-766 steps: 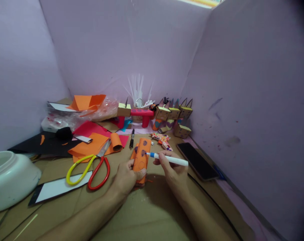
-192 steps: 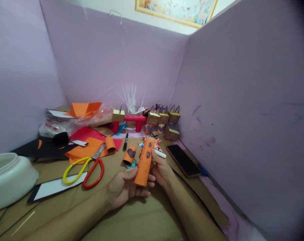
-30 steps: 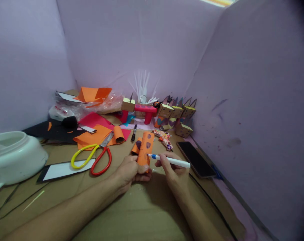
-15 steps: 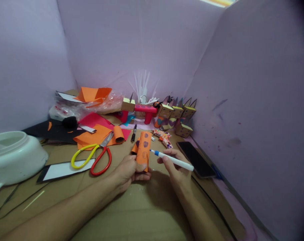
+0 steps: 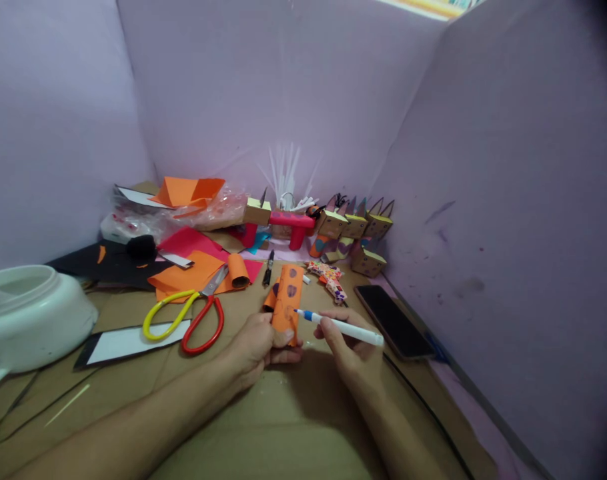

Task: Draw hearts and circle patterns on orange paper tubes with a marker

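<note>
An orange paper tube (image 5: pixel 286 293) with dark purple-blue spots stands tilted in my left hand (image 5: pixel 263 343), thumb across its lower front and fingers behind. A shorter orange roll (image 5: pixel 270 297) shows at its left side, partly hidden. Pinched in my right hand (image 5: pixel 351 343) is a white marker (image 5: pixel 351 329) with a blue collar. Its tip meets the tube's lower right surface, beside an outlined spot. A black pen (image 5: pixel 268 268) lies behind the tube, and a small white cap (image 5: pixel 306 279) sits just to its right.
Scissors (image 5: pixel 203 303) with yellow and red handles lie left, near orange paper (image 5: pixel 191 270) and an orange roll (image 5: pixel 239 271). A phone (image 5: pixel 393 321) rests at right. Cardboard animal heads (image 5: pixel 368 259) line the back. A white pot (image 5: pixel 38 320) stands far left.
The marker tip has moved slightly left and down, from the tube's right edge onto its spotted surface. My left hand keeps its hold on the tube.
</note>
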A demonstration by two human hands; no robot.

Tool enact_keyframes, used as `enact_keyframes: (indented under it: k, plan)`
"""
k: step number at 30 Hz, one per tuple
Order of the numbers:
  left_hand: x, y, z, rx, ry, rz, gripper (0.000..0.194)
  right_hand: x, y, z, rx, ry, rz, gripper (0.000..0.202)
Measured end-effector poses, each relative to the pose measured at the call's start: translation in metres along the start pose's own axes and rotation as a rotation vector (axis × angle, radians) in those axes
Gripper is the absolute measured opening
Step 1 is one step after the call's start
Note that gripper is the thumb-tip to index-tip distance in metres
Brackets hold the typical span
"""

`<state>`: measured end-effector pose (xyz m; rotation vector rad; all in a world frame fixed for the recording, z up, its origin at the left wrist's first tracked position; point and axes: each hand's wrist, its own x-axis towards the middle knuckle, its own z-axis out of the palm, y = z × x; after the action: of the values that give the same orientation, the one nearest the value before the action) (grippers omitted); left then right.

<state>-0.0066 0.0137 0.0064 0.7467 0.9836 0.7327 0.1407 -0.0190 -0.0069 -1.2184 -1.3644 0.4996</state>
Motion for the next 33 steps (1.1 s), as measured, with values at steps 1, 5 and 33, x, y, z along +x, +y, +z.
enact_keyframes:
  k: [1,5,33]
  plan:
    - [-0.0004,-0.0001,0.0,0.0,-0.002,0.001,0.015,-0.0001,-0.0004,0.0003,0.003,0.014,0.008,0.018]
    - [-0.0005,-0.0009,0.0,0.003,-0.003,0.002,0.019,0.0,-0.0017,0.0021,0.009,0.036,0.029,0.021]
    - [0.0019,-0.002,-0.0005,-0.014,-0.007,0.01,0.017,-0.0005,-0.001,0.0023,-0.099,-0.007,0.022,0.022]
